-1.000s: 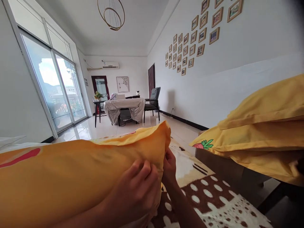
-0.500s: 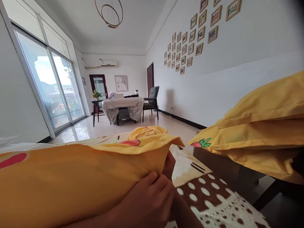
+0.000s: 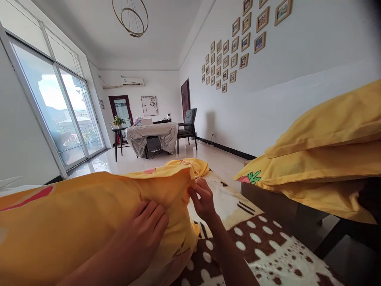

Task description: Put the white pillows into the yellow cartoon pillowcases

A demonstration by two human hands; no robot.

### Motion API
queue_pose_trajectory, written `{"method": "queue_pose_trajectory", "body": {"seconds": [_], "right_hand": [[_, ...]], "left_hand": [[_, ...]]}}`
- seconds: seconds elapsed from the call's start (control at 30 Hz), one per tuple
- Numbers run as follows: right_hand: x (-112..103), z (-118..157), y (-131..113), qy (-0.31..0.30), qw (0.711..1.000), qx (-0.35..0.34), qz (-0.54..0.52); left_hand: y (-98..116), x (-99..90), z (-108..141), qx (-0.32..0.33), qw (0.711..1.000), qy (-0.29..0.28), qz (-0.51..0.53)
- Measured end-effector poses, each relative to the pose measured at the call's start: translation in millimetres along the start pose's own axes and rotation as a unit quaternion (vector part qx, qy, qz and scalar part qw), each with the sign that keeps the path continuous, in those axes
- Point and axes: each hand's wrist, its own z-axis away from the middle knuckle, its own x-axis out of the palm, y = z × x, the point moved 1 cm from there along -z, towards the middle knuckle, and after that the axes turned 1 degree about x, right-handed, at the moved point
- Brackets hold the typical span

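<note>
A plump yellow pillow (image 3: 89, 222) with red printed shapes stretches across the lower left of the view. My left hand (image 3: 150, 224) lies on its near side, fingers curled into the cloth and bunching it. At the pillow's right end, my right hand (image 3: 204, 198) pinches the edge of the yellow cover between thumb and fingers. Folds run from this gathered end, and its lower corner hangs toward the blanket. Just behind lies more crumpled yellow cloth (image 3: 201, 165).
Below is a brown, white and cream patterned blanket (image 3: 253, 234). Several stacked yellow pillows (image 3: 321, 159), one with a strawberry print, rest on a dark surface at the right. Farther off stand a covered table (image 3: 154, 129) and a black chair (image 3: 188, 126).
My left hand has moved left along the pillow. My right hand, mostly hidden before, now shows at the pillow's end, which has shifted left and tilted to reveal its lower corner.
</note>
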Motion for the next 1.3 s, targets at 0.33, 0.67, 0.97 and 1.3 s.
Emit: {"method": "queue_pose_trajectory", "body": {"seconds": [0.33,0.67,0.97,1.3], "right_hand": [[2,-7,-45,0.004,0.940,0.217,-0.264],[-2,-5,-71,0.056,0.996,0.055,-0.042],[-1,1,-55,0.169,0.966,0.191,-0.045],[-11,14,-60,0.277,0.946,0.139,0.095]], "left_hand": [[27,-2.9,-14,0.122,0.992,0.017,-0.028],[40,0.2,-7,0.095,0.989,-0.029,-0.108],[14,-31.9,3,-0.035,0.999,0.031,0.012],[-16,-41.0,-109,-0.112,0.977,-0.126,0.128]]}}
